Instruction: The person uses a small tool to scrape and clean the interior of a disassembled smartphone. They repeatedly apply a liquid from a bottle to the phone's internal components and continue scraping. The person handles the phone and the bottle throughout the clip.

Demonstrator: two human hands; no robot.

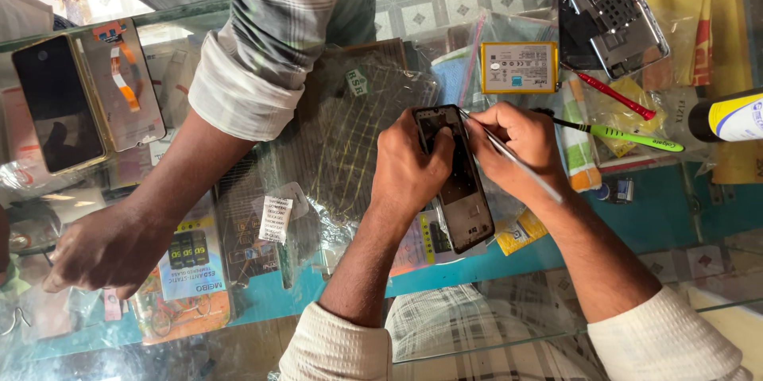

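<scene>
The left hand (409, 162) has its fingers clamped around the opened phone (455, 178) to keep it steady on the glass counter (509, 258), while the right hand (517, 143) fingers pinch thin tweezers (513, 158) at its top edge

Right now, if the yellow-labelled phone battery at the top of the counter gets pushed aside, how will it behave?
The phone battery looks flat and rectangular, so it should slide, not roll or tip. It rests on crinkled plastic bags, so it may skid or drag them along. It is probably stiff but easily damaged; best kept away from the tweezers.
</scene>
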